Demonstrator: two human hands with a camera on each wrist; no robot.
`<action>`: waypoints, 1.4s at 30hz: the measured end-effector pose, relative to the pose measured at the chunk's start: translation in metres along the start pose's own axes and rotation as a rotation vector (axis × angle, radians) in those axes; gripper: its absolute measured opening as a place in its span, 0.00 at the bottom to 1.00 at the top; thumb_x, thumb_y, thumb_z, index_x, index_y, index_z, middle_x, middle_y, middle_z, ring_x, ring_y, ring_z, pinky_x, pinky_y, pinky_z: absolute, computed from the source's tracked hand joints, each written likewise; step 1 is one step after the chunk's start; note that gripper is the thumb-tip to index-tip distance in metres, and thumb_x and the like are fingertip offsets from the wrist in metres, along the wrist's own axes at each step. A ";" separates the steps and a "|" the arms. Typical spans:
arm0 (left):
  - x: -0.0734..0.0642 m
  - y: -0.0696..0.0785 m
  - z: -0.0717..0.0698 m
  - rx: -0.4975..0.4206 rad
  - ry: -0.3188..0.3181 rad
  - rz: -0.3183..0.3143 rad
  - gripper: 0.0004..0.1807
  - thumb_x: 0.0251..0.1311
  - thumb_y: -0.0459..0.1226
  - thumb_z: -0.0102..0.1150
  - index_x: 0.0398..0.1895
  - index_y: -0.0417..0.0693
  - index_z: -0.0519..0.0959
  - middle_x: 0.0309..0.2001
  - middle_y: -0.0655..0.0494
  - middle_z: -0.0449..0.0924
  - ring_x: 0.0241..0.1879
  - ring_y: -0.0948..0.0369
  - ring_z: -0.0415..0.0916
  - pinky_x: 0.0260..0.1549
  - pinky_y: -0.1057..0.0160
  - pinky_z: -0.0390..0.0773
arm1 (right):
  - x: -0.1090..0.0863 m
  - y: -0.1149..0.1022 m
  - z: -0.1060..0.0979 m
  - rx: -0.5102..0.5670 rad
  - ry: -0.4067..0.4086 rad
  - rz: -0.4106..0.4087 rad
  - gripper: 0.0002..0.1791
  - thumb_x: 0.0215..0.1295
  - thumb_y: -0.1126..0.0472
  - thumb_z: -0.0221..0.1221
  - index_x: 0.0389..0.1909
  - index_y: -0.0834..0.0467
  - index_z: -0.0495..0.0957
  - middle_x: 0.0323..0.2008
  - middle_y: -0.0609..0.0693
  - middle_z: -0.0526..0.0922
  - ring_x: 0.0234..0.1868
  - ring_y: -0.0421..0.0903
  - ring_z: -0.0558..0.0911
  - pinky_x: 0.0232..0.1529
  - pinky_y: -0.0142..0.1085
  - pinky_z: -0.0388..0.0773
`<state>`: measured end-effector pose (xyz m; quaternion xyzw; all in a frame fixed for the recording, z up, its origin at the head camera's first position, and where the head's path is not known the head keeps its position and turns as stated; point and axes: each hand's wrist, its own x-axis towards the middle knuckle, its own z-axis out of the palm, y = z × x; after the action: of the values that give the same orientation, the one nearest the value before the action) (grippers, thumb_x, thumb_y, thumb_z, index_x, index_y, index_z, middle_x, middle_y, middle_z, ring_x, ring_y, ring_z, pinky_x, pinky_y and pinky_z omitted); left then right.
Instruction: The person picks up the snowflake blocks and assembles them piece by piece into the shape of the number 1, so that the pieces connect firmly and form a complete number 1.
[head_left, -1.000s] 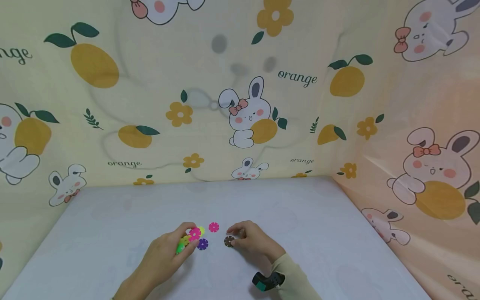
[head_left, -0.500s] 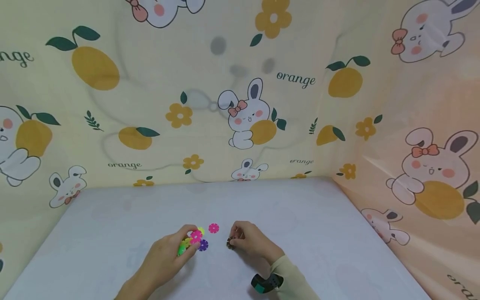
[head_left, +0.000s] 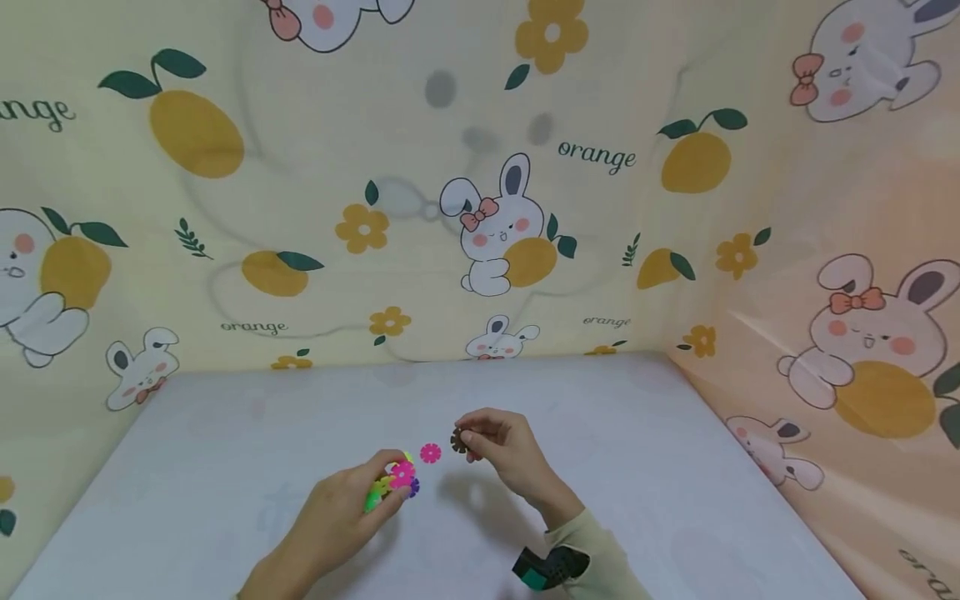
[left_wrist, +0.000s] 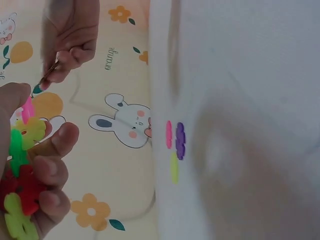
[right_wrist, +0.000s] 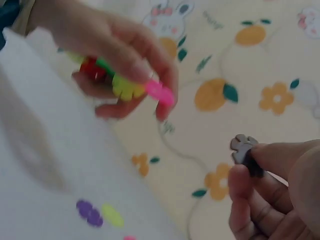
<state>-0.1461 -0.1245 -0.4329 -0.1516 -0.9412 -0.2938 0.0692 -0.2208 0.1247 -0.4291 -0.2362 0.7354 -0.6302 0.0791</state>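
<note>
My left hand grips a chain of notched flower-shaped plastic discs that look slotted together. A pink disc is at the chain's end by the thumb; behind it come a yellow disc, a green disc, a red disc and a yellow-green disc. Between thumb and fingertips, my right hand pinches a brown disc, raised above the table and apart from the chain. Loose on the table lie a pink disc, a purple disc and a yellow disc.
The white tabletop runs back to a cloth wall printed with rabbits and oranges. Another printed cloth borders the right side. A dark band is at the right wrist, over a beige sleeve.
My right hand has taken hold of the brown disc at the table and lifted it up. My left hand has shifted slightly right with the chain, now covering part of the purple disc.
</note>
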 end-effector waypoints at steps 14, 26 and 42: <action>-0.003 0.003 0.001 -0.030 0.111 0.137 0.17 0.65 0.50 0.65 0.54 0.60 0.77 0.25 0.76 0.72 0.22 0.77 0.63 0.25 0.73 0.68 | -0.008 -0.022 0.020 0.206 0.000 -0.052 0.14 0.70 0.70 0.58 0.53 0.74 0.75 0.40 0.51 0.87 0.30 0.36 0.85 0.37 0.29 0.82; -0.004 0.010 -0.004 -0.164 0.066 0.113 0.15 0.68 0.50 0.61 0.55 0.62 0.76 0.24 0.74 0.73 0.23 0.76 0.64 0.25 0.72 0.68 | -0.008 -0.019 0.031 0.213 -0.039 -0.100 0.12 0.70 0.71 0.58 0.49 0.75 0.76 0.44 0.77 0.83 0.30 0.36 0.86 0.35 0.28 0.80; -0.004 0.010 0.000 -0.146 0.072 0.134 0.16 0.69 0.50 0.60 0.56 0.57 0.77 0.28 0.71 0.78 0.26 0.77 0.67 0.27 0.71 0.69 | -0.012 -0.023 0.043 0.242 -0.023 -0.039 0.12 0.69 0.71 0.58 0.46 0.76 0.72 0.38 0.64 0.85 0.29 0.36 0.85 0.35 0.28 0.81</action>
<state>-0.1388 -0.1181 -0.4285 -0.2084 -0.9019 -0.3615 0.1114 -0.1865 0.0894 -0.4179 -0.2465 0.6483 -0.7130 0.1029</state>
